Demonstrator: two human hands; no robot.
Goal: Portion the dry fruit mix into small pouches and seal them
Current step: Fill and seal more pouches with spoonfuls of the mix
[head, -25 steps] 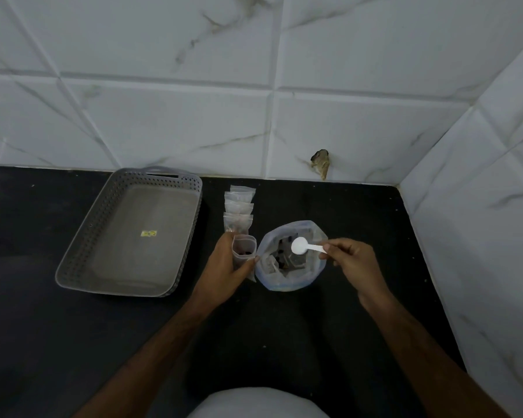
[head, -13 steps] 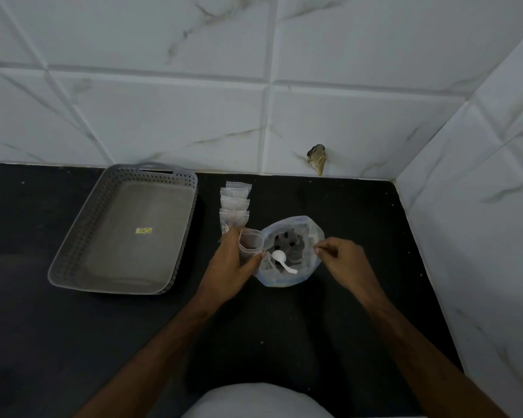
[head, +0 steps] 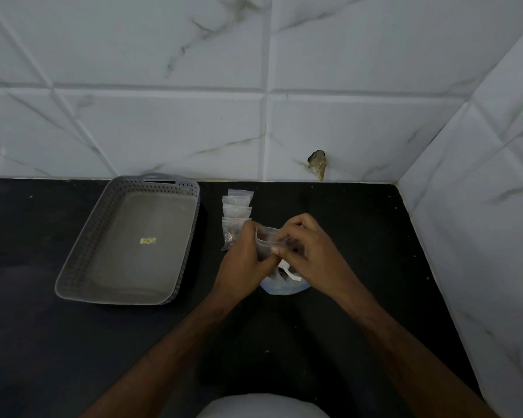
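Pouch (head: pixel 265 241) first: I am holding the small clear one upright above the dark counter (head: pixel 73 342), just over the left rim of the big bag of dry fruit mix (head: pixel 284 286), and both hands are meeting on it. My left hand (head: pixel 244 260) is wrapping round its body from the left, fingers curled behind it and thumb lying across the front. My right hand (head: pixel 310 251) is coming in from the right, its fingertips (head: pixel 277 250) pinching the pouch near its upper right edge. I cannot tell whether the mouth is already pressed closed.

I judge the filling of this one done and the sealing the step in hand. What it turns on is the pouch's mouth, which is running left to right between my two hands, with the long axis of the pouch standing roughly vertical. The right fingers are sitting at the right end of that line, so a pinch sliding leftward toward the left thumb looks like the natural way along it, while the left hand is steadying the body.

A white scoop (head: pixel 290 271) is resting in the bag below my right hand, partly hidden. Filled pouches (head: pixel 237 212) are lying in an overlapping row just beyond my left hand, running away toward the tiled wall (head: pixel 163 131). A grey basket (head: pixel 181 263) is sitting well to the left.
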